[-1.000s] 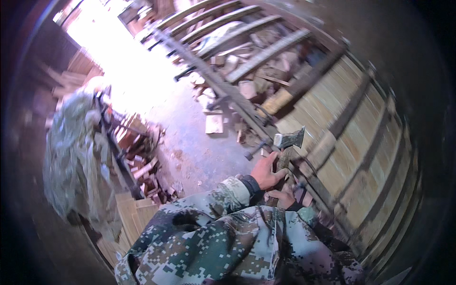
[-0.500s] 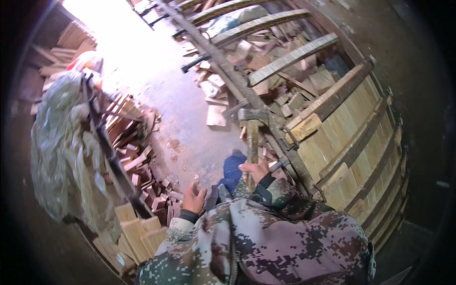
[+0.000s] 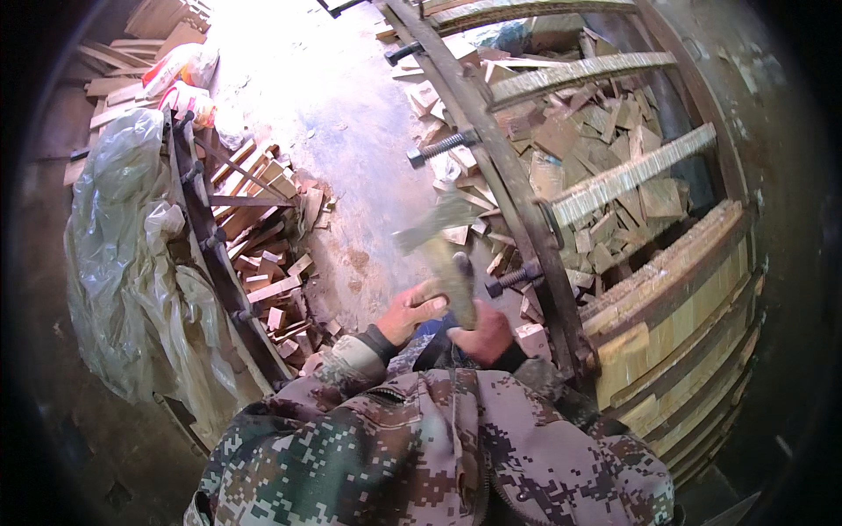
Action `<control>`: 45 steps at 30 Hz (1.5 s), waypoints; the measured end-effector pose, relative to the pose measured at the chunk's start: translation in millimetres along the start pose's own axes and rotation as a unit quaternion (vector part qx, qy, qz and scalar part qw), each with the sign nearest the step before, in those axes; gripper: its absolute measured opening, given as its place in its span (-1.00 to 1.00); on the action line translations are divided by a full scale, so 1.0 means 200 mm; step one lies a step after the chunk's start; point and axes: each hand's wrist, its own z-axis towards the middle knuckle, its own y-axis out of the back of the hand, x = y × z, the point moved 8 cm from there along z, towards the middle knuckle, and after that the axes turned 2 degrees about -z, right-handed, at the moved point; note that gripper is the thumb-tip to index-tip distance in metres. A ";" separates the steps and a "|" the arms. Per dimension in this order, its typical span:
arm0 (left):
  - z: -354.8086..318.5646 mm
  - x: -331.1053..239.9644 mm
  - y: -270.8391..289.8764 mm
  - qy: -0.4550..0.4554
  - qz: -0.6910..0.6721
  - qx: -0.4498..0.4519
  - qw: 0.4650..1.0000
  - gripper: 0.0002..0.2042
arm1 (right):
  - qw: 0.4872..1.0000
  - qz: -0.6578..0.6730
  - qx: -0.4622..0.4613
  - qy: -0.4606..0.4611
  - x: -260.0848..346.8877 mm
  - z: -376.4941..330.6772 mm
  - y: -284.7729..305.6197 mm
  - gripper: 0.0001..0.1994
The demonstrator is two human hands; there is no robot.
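Note:
My right hand (image 3: 482, 335) is closed around the wooden handle of a hammer (image 3: 449, 273), whose head is smeared by motion and points away from me over the floor. Just left of the handle is my left hand (image 3: 409, 312), its fingers drawn in against the thumb; whatever they may hold is hidden. Close on the right stands a metal frame (image 3: 526, 210) with thick bolts (image 3: 441, 149) sticking out of its side. Wooden crossbars (image 3: 636, 171) span it, and stacked wooden boards (image 3: 675, 337) fill its near part.
Wood offcuts (image 3: 605, 131) lie beneath the crossbars. At left, another bolted metal bar (image 3: 210, 237) runs beside a crumpled plastic sheet (image 3: 132, 228). More wood pieces (image 3: 272, 289) are heaped along it. Bright concrete floor (image 3: 342, 175) lies between both sides.
The hammer has swung from beside the metal frame to the left, over the floor. My left hand has come up and right, closer to the hammer handle. The view has shifted too.

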 end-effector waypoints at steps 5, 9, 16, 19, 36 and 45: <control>0.24 -0.10 0.50 0.023 -0.217 -0.258 0.941 -0.89 | 0.978 -0.099 0.185 -0.019 0.31 0.46 -0.47 -0.40; 0.45 -0.07 1.08 0.089 -0.362 -0.333 0.866 -0.91 | 0.956 0.108 0.273 -0.024 0.49 0.90 -0.74 -0.42; 0.67 -0.15 1.94 0.107 -0.376 -0.382 0.837 -0.90 | 0.941 0.221 0.080 -0.244 0.29 2.00 -1.13 -0.75; 0.78 -0.26 2.19 0.050 -0.332 -0.418 0.844 -0.93 | 0.884 0.253 0.080 -0.386 -0.07 2.42 -1.36 -0.95; 1.45 -0.25 2.72 0.054 -0.337 -0.384 0.858 -0.74 | 0.904 -0.266 -0.188 -0.277 -1.82 4.68 -1.07 -0.21; 1.53 -0.26 2.48 0.052 -0.409 -0.308 0.858 -0.75 | 0.818 0.524 -0.028 -0.235 -1.30 4.34 -1.49 -0.68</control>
